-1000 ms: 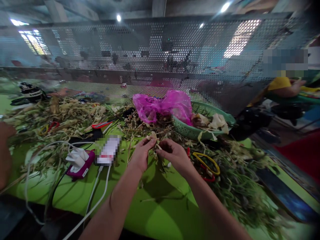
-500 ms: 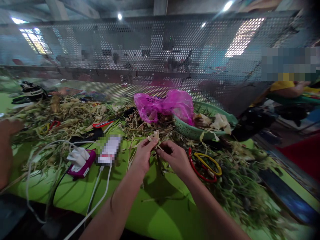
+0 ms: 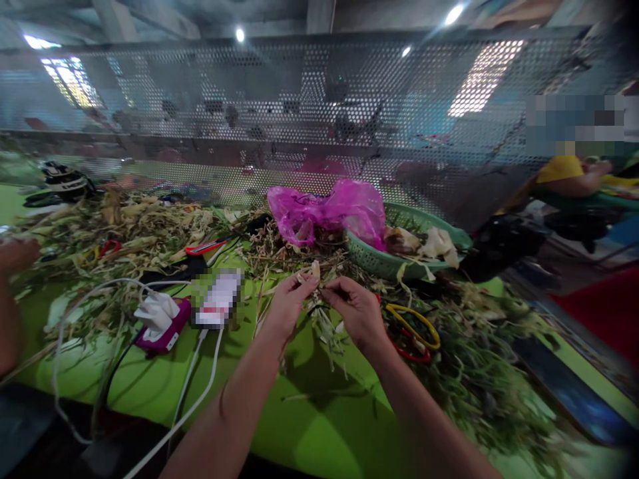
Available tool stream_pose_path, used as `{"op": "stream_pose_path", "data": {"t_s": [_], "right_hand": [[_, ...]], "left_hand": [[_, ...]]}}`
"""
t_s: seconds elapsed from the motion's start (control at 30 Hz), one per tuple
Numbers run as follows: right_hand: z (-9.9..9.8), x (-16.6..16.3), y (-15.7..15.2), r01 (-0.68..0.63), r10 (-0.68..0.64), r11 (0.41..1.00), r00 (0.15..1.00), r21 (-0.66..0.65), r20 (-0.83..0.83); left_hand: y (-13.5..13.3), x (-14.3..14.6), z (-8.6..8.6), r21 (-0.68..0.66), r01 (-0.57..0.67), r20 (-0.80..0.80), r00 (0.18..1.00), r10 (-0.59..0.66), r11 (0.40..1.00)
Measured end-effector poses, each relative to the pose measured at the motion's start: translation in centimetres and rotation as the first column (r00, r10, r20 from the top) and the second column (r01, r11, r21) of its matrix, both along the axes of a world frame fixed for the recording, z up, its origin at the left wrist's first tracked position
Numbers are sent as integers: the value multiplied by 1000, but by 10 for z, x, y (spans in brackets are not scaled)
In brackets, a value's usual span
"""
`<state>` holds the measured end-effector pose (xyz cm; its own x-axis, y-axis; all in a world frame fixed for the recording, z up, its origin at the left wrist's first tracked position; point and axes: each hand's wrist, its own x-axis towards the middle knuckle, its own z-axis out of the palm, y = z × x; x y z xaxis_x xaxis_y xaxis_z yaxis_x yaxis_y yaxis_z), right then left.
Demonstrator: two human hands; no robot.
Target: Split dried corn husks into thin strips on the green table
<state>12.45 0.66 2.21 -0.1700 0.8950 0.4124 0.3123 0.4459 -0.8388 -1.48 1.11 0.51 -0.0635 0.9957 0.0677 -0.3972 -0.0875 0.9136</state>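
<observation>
My left hand (image 3: 289, 303) is closed, pinching a pale dried plant piece (image 3: 315, 269) whose tip sticks up past the thumb. Close beside it, my right hand (image 3: 355, 307) has its thumb and fingers pinched together at the same dried plant; exactly which part they grip is too small to make out. Thin dry leaf strands (image 3: 329, 336) show below and between the hands, over the green tabletop (image 3: 309, 426). Behind the hands lies more dried plant matter (image 3: 284, 256). Red and yellow loops (image 3: 414, 326), like tool handles, lie by my right wrist.
A green basket (image 3: 379, 263) holds dry husks, with a pink plastic bag (image 3: 319, 209) partly over it. To the left are a phone (image 3: 219, 299), a purple power strip (image 3: 164, 326), white cables and another person's hand (image 3: 17, 256). A perforated metal screen (image 3: 299, 86) stands behind.
My right hand has turned slightly, its fingers drawn closer together. Leaf strands now show below my hands where mostly shadow was. The other person's hand at left has shifted left.
</observation>
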Motion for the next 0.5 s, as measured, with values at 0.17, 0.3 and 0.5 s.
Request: {"op": "stream_pose_path", "data": {"t_s": [0.17,0.3,0.5], "right_hand": [[8,5,-1,-1,-4,999,995,55,95],[21,6,-6,109,-149,952,981,285,122],[24,1,-11,68,-221,894,927,444,303]], "left_hand": [[-5,-3,12,93,-109,-341,930,135,990],[-7,-2,12,374,-93,-746,561,359,923],[-8,6,1,439,104,-877,264,401,892]]}}
